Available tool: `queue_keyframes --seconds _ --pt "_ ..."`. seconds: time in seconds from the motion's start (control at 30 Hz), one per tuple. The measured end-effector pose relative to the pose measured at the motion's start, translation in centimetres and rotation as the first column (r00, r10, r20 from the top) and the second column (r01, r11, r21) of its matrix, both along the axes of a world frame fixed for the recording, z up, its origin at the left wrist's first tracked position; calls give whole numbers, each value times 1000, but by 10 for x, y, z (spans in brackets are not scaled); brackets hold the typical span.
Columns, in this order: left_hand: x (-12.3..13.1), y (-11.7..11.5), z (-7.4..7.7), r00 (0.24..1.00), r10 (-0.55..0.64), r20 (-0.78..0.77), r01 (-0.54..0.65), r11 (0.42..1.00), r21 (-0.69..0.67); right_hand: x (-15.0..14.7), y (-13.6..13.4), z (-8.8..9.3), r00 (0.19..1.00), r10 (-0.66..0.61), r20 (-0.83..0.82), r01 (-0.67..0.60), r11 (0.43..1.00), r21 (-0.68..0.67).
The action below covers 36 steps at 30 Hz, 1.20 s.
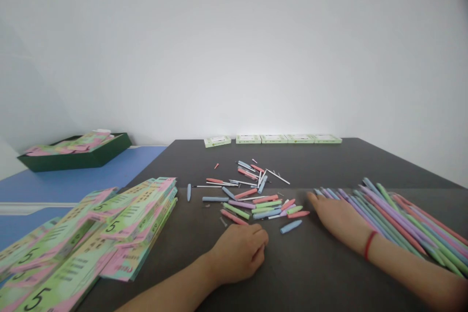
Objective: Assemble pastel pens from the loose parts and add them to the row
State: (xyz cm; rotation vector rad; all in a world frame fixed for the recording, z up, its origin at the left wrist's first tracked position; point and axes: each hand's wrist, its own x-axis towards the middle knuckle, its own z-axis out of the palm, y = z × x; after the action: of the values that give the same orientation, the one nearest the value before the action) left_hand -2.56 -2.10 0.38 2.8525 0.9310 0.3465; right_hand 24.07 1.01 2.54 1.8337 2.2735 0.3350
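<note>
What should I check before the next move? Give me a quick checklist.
1. Left hand empty: cannot tell; its fingers are curled and the palm is hidden.
2. Right hand gripping sticks: cannot tell; it lies at their left side, with its underside hidden.
3. Pieces grouped by colour: not ok; colours are mixed.
4. Boxes in an unbroken row: not ok; the leftmost sits apart.
5. Packs clear of the left hand: ok; there's a gap.

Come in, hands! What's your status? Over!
Left hand: loosely curled, nearest short pastel pen pieces. Right hand: at long pastel sticks. Loose pieces scattered across dark tabletop.
</note>
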Motion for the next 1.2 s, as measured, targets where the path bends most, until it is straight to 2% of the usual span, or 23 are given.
queue_keyframes --seconds 0.07,0.13,0.2,0.27,0.33,0.4,0.53,0.6,0.7,0.8,0.87,0.93,1.0,1.03,1.1,1.2 --pt "0 3 0 999 48 18 -48 999 -4 -16 8 9 997 66 -46 -66 998 10" --pt "0 3 2 999 38 17 -38 999 6 -38 17 18 981 158 -109 -158 987 10" --pt "0 0 3 999 -47 2 47 998 48 -65 24 24 948 258 -188 -263 965 0" --pt "-1 -4 3 983 -184 -29 186 975 118 -94 28 28 909 334 -251 -347 938 -7" --pt "-2 -7 2 953 -297 -59 303 936 179 -120 27 26 882 374 -287 -396 918 -19" --pt "-2 -9 1 928 -366 -64 371 903 216 -140 23 20 872 389 -297 -414 910 -23" --pt "-2 -10 -2 908 -417 -32 411 876 254 -159 15 4 877 382 -293 -402 915 -11" --pt "-2 -10 -2 911 -412 -24 404 875 267 -156 13 1 876 374 -305 -391 920 4" --pt "-3 -11 0 918 -396 -3 380 879 286 -136 9 8 859 369 -355 -383 923 30" --pt "-4 -13 5 918 -361 165 307 909 283 -107 -4 19 827 354 -438 -375 926 41" --pt "-5 -14 7 881 -238 410 161 964 214 -87 -18 24 789 313 -528 -359 933 16" --pt "-5 -13 9 773 -14 634 -32 998 62 -72 -32 28 749 282 -599 -353 936 -1" --pt "-5 -10 9 671 182 718 -162 982 -98 -61 -44 32 717 273 -642 -349 937 8" --pt "-4 -9 9 660 237 713 -183 971 -154 -58 -48 35 700 265 -663 -342 940 14" --pt "-3 -7 8 717 259 647 -152 964 -217 -54 -54 39 661 241 -711 -324 946 19" --pt "1 -7 8 830 214 515 -85 961 -262 -55 -58 43 582 207 -787 -311 950 19"
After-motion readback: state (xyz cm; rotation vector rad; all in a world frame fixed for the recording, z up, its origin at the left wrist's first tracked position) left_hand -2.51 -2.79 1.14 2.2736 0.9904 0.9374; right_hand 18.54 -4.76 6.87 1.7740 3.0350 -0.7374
